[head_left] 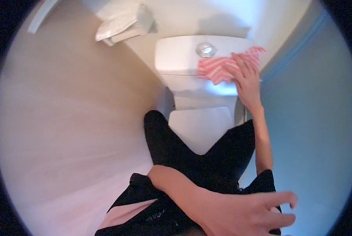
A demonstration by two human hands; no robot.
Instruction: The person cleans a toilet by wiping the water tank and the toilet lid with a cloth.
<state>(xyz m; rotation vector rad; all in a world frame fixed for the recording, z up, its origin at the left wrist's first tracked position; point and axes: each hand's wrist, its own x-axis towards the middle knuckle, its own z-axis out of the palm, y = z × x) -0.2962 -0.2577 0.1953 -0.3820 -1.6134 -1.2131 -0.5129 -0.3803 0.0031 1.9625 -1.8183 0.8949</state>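
Observation:
My right hand [245, 80] presses a pink-and-white striped cloth [215, 69] onto the right side of the toilet tank lid [176, 53], its fingers bent over the fabric. Part of the cloth hangs over the lid's front edge, and one corner sticks up past my fingers. Left of the cloth is the round silver flush button [206, 50]. Close to the camera, my left hand [249, 212] is held across my body at lower right. Its fingers are apart and slightly curled, and I see no object held in it.
The closed toilet seat lid [201, 124] lies between my knees. A white dispenser [130, 25] is mounted at upper left. A beige wall [73, 106] rises close on the left, and a bluish panel [310, 110] stands on the right.

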